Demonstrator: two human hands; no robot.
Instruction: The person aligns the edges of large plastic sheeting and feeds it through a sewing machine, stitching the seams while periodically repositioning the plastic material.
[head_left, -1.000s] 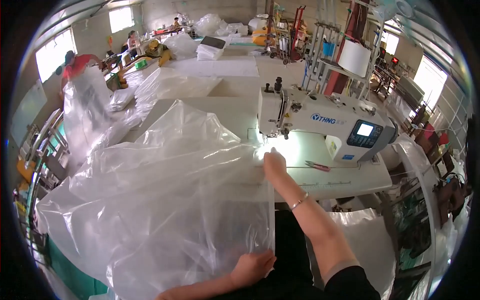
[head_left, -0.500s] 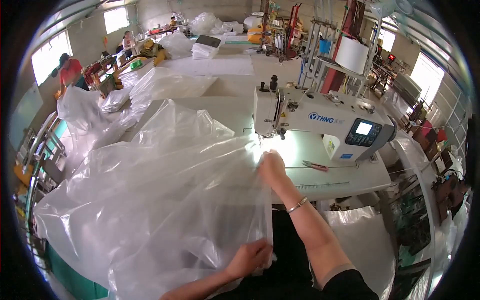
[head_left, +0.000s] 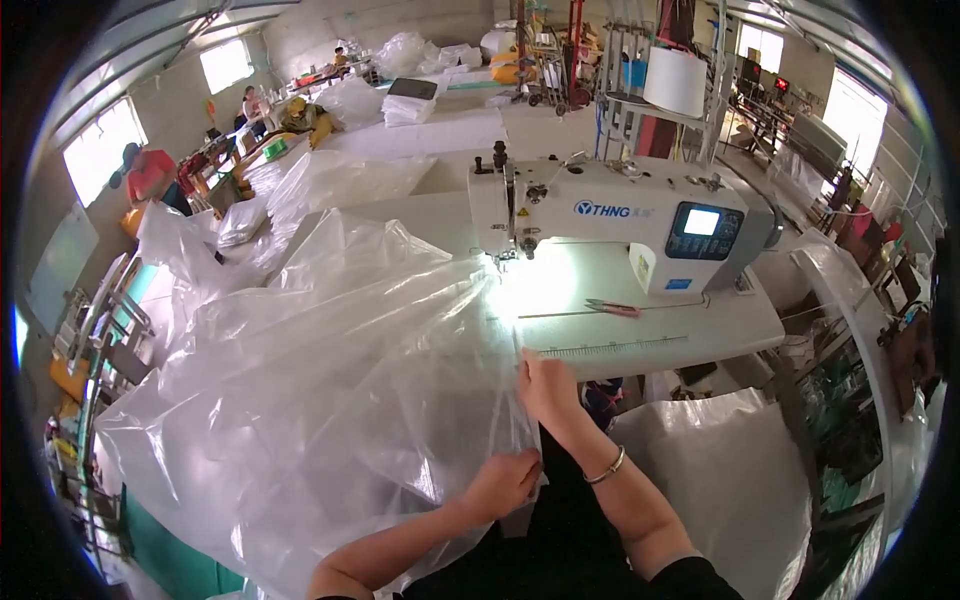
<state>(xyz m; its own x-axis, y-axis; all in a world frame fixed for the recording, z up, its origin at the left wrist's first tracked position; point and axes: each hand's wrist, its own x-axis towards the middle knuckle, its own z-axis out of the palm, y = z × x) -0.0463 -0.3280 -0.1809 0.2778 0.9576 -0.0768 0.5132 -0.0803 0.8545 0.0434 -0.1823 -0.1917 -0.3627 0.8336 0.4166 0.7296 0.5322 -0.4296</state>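
Observation:
A large translucent plastic sheet point(head_left: 310, 400) spreads over the left of the sewing table, one edge running up to the needle area of a white sewing machine point(head_left: 590, 215). My right hand point(head_left: 548, 388), with a bracelet at the wrist, is closed on the sheet's right edge at the table's front. Lower down, my left hand point(head_left: 503, 484) grips the same edge near my lap. A bright lamp lights the needle area. Small red-handled snips point(head_left: 612, 308) lie on the machine bed, behind a printed ruler scale point(head_left: 620, 347).
A person in red point(head_left: 150, 175) stands at the far left beside more plastic. Stacked sheets point(head_left: 300, 190) lie beyond the table, and a white thread cone point(head_left: 675, 82) stands behind the machine. A pale sheet point(head_left: 715, 480) hangs at lower right.
My right hand has moved down along the edge, away from the needle, towards my left hand. My left hand has risen slightly. The view has shifted, and the person in red has changed posture.

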